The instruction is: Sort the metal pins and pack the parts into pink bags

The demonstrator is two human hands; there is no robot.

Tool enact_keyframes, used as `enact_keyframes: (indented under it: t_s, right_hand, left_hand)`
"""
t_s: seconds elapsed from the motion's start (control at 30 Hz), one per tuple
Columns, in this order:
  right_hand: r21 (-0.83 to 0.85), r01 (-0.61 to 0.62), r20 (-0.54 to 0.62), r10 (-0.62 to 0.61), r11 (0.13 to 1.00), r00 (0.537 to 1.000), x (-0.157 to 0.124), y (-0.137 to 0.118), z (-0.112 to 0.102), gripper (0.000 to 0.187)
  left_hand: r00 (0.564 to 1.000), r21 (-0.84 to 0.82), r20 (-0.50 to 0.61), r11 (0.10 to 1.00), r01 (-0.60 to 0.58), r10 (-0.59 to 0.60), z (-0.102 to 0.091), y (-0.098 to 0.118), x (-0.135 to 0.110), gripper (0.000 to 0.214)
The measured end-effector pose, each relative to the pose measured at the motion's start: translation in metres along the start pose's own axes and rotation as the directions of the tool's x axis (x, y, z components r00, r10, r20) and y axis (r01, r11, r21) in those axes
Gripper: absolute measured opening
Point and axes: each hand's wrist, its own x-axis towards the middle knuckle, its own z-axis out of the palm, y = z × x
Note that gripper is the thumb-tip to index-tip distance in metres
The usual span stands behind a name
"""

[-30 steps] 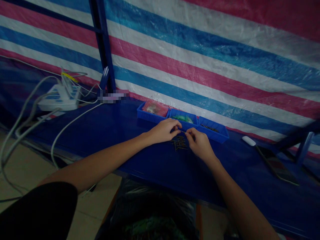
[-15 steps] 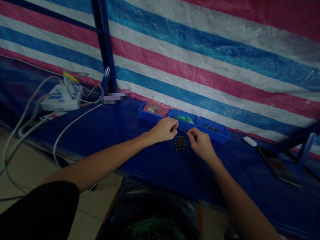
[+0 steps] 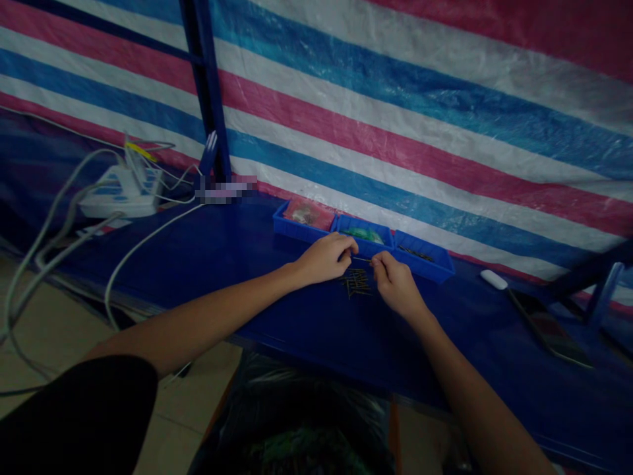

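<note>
My right hand [image 3: 395, 280] pinches one end of a thin metal rod [image 3: 362, 260], perhaps a long screw, which points left toward my other hand. My left hand [image 3: 329, 257] is closed, thumb and fingers curled at the rod's far end; what lies inside them is hidden. Just below both hands, a small pile of thin screw-like pieces [image 3: 357, 284] rests on the blue table [image 3: 306, 323]. Behind the hands stand three joined blue bins: a left bin [image 3: 301, 229] with a reddish bag, a middle bin [image 3: 366, 248] with green plastic, and a right bin [image 3: 430, 269] with thin dark pieces.
At the left, a white power strip [image 3: 123, 198] sits among loose white cables [image 3: 143, 241]. A small white case [image 3: 493, 280] and a dark phone [image 3: 548, 330] lie to the right. Behind the table hangs a striped plastic sheet [image 3: 395, 132], with a blue metal post [image 3: 205, 92] in front.
The rod now lies nearly level, its left end closer to my left fingers. My left fingers have shifted slightly right and extended over it. The pile and bins stay put.
</note>
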Motion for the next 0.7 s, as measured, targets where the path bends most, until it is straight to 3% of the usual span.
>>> enact_keyframes:
  t_s: [0.27,0.7]
  right_hand:
    - [0.054,-0.048,-0.021,0.05,0.997,0.999,0.0007,0.0022,0.0009,0.024]
    - [0.123,-0.105,-0.014,0.108,0.987,0.994,0.0018,-0.0001,-0.0021,0.031]
  left_hand:
    - [0.997,-0.036,0.006,0.997,-0.071,0.071,-0.0031,0.0058,-0.0001,0.012]
    - [0.998,-0.045,0.041,0.997,-0.055,0.057,-0.0061,0.0069,0.0018,0.005]
